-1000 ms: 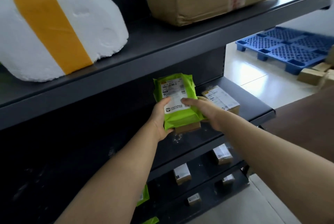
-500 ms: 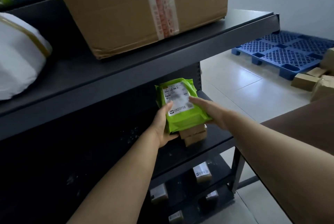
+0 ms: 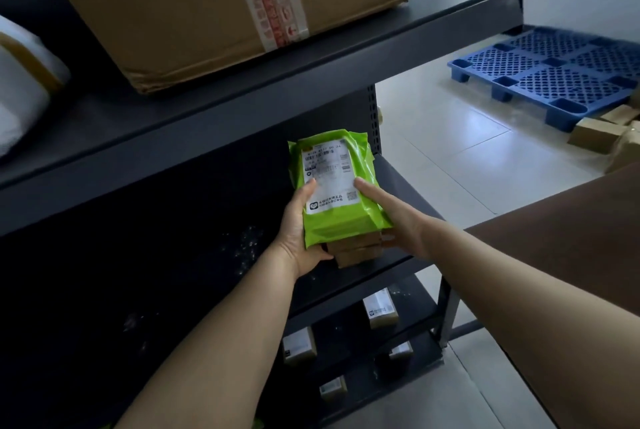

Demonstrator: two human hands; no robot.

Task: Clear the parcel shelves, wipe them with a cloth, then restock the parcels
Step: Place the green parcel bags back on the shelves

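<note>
A green plastic mailer parcel (image 3: 341, 217) with a white label lies on top of small brown cardboard boxes (image 3: 356, 252), just above the dark middle shelf (image 3: 398, 186) at its right end. My left hand (image 3: 298, 227) grips the stack from the left, thumb on the label. From the right, my right hand (image 3: 394, 217) holds it, thumb on top and fingers under the side. A large taped cardboard box (image 3: 214, 6) sits on the upper shelf (image 3: 346, 58), and a white parcel with a yellow band (image 3: 24, 82) lies at far left.
Several small labelled boxes (image 3: 379, 312) stand on the lower shelves. A blue plastic pallet (image 3: 554, 75) lies on the tiled floor at right, with brown boxes (image 3: 602, 130) beside it. A brown surface (image 3: 571, 255) juts in at the right edge.
The stack of green parcel and brown boxes stays between both hands and has shifted slightly. The view has swung right, so the white parcel slid toward the left edge.
</note>
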